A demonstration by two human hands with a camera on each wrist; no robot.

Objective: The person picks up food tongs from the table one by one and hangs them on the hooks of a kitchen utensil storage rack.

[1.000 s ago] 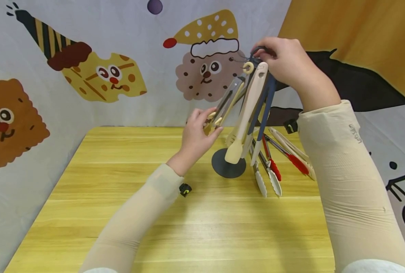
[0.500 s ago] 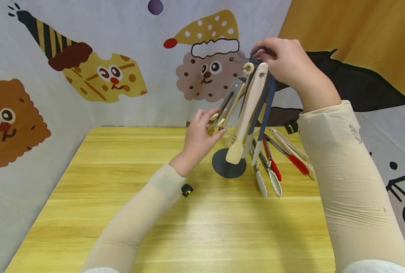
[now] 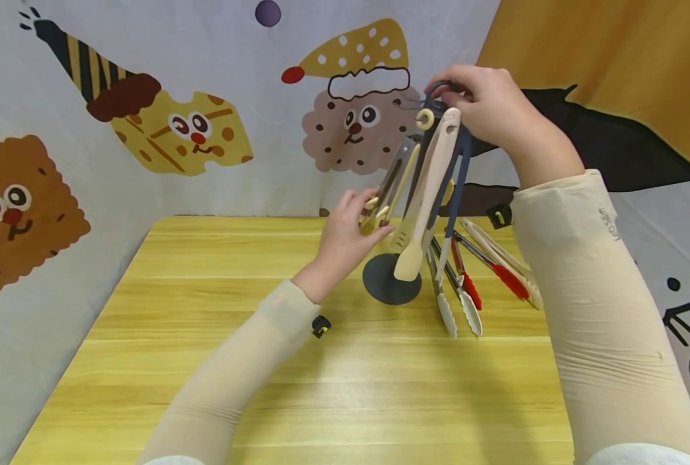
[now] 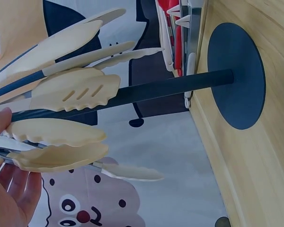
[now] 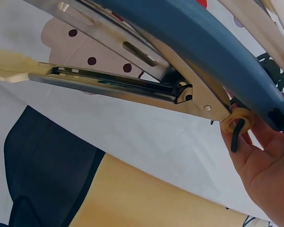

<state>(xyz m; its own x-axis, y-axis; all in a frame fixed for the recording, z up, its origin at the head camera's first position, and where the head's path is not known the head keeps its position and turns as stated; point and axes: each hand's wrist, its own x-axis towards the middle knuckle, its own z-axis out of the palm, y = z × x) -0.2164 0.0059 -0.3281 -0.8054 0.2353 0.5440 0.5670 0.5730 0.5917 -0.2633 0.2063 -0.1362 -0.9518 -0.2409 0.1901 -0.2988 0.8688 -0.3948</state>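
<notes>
A utensil stand has a dark round base (image 3: 388, 289) and a dark pole (image 4: 170, 89), with kitchen tools hanging from its top hooks. At the top of the stand, my right hand (image 3: 496, 110) grips the dark ring. Lower down on the left side, my left hand (image 3: 345, 236) holds metal tongs with cream tips (image 4: 59, 157), thumb on one side and fingers on the other. These tongs slant away from the pole. In front hangs a pale pink handled spatula (image 3: 423, 200). Blue-handled tongs (image 3: 460, 181) hang on the right, and a yellow ring (image 5: 239, 121) sits on a hook.
On the table right of the base lie white-tipped tongs (image 3: 470, 313), red-tipped tongs (image 3: 510, 282) and beige tongs (image 3: 496, 248). A patterned cloth (image 3: 205, 194) rises right behind the wooden table (image 3: 205, 387).
My left hand has moved a little to the right, bringing the tongs' tips closer to the pole. The hanging spatula has shifted slightly right; my right hand stays at the top.
</notes>
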